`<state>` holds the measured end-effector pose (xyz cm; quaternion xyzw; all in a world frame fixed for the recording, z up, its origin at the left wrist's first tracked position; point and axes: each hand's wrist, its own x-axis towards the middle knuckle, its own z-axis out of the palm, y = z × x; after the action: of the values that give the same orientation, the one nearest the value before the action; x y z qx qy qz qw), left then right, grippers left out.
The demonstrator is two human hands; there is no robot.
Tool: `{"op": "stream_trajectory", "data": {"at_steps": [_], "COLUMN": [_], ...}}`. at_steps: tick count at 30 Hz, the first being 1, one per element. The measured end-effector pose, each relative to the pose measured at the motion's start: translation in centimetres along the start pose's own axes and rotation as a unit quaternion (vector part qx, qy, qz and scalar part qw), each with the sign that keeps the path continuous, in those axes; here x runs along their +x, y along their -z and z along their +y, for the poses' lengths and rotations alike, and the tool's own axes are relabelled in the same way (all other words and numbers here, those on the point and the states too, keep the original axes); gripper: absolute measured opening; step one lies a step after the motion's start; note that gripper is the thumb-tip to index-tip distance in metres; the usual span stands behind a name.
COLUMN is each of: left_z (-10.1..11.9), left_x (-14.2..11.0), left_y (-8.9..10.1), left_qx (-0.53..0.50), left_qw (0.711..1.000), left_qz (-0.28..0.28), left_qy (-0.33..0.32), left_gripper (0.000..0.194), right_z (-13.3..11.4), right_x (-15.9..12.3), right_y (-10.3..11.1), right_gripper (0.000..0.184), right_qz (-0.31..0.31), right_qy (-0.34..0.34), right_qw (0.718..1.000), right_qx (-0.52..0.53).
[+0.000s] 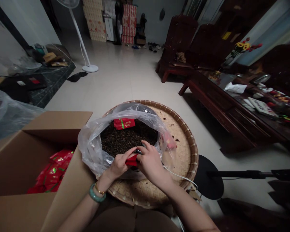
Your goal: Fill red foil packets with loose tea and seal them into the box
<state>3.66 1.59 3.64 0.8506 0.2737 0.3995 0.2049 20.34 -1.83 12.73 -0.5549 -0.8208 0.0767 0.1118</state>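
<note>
Over the near rim of a clear plastic bag [89, 138], my left hand [119, 164] pinches one side of a small red packet [132, 160]. My right hand [151, 161] closes on the packet's other side. A slim, dark, shiny object [138, 151] shows between the hands; its kind is unclear, and the fingers partly cover it. Dark loose tea leaves [118, 140] fill the bag. Another red packet [124, 123] with a green stripe lies on the leaves at the far side. The bag sits on a round woven bamboo tray [183, 129].
At left, an open cardboard box [12, 161] holds several red packets [54, 172]. A white cord [181, 176] crosses the tray's right side. Beside it is a black round base [209, 177] with a pole. A wooden table [212, 106] stands right, a white fan [90, 68] farther back.
</note>
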Motion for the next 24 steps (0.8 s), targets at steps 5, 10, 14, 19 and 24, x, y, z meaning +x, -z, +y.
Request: {"op": "stream_trajectory", "data": {"at_steps": [5,10,14,19,24], "left_z": [-0.3,-0.4,-0.3,-0.4,-0.2], "left_x": [-0.3,-0.2,-0.2,-0.2,-0.2], "left_y": [-0.3,-0.6,-0.8,-0.8,-0.8], "left_qx": [-0.062,-0.118,-0.136,-0.142,-0.153], "left_qw": [0.996,0.982,0.975,0.972,0.972], "left_qz": [-0.015,-0.017,-0.006,-0.002,-0.010], "left_qy": [0.055,0.148,0.174,0.185,0.176], "left_gripper": [0.053,0.055,0.055,0.056,0.056], "right_z": [0.8,1.9,2.4,2.4,2.6], "right_x": [0.1,-0.3,-0.4,-0.2,-0.2], "right_y": [0.1,0.9,1.0,1.3,1.2], "right_gripper": [0.013,0.014,0.009,0.010,0.011], "right_qz": [-0.014,0.019,0.064,0.089,0.048], "right_qy": [-0.002,-0.013,-0.013,-0.017,-0.022], "right_qw": [0.998,0.991,0.973,0.947,0.960], "right_qx": [0.067,0.133,0.222,0.308,0.275]}}
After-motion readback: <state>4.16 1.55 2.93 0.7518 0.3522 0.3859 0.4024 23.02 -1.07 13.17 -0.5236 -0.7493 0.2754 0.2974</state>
